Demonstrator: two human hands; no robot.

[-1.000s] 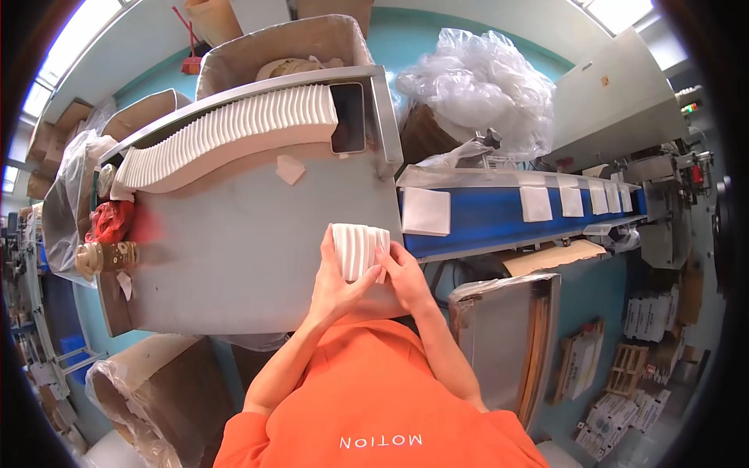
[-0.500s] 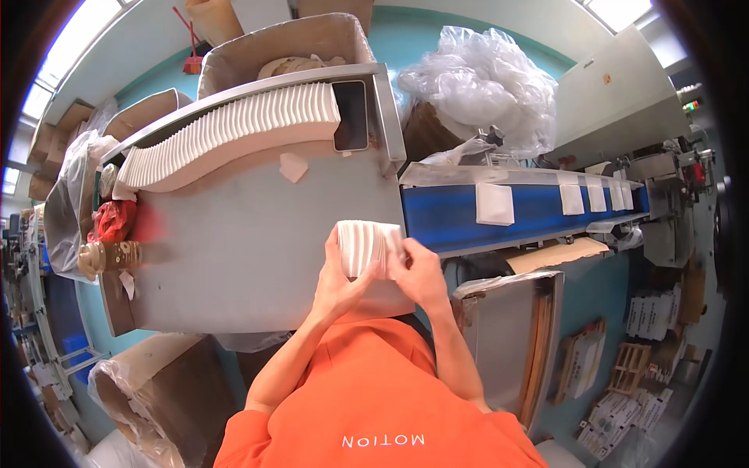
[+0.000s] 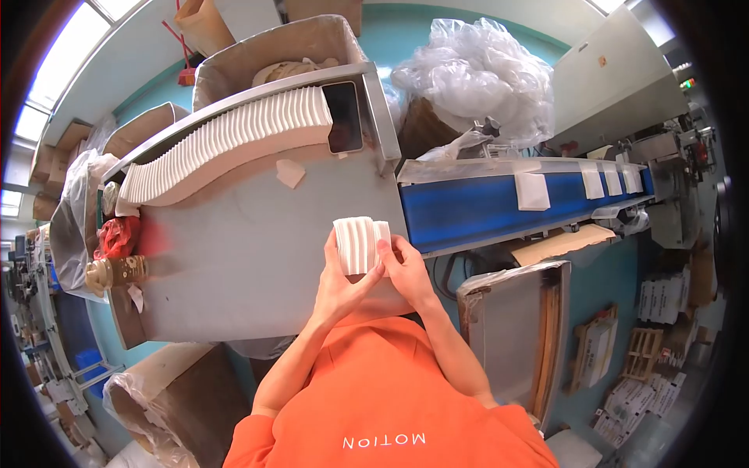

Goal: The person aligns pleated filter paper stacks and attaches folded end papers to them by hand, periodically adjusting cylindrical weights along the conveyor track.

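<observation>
A stack of folded white napkins is held upright in front of my body, over the near right corner of the metal table. My left hand grips it from the left and below, thumb across its near side. At its right end my right hand pinches the last napkin, which stands slightly apart from the others. A long curved row of the same napkins lines the far edge of the metal table. Several single napkins lie spaced out on the blue conveyor belt to the right.
A phone lies at the row's right end. A paper scrap is on the table; a red plastic bag and a tape roll sit at its left edge. Behind stand a lined carton and bundled clear plastic.
The napkins on the belt have moved right, away from the table. My right hand has come in closer against the stack's right end. The camera view has shifted slightly.
</observation>
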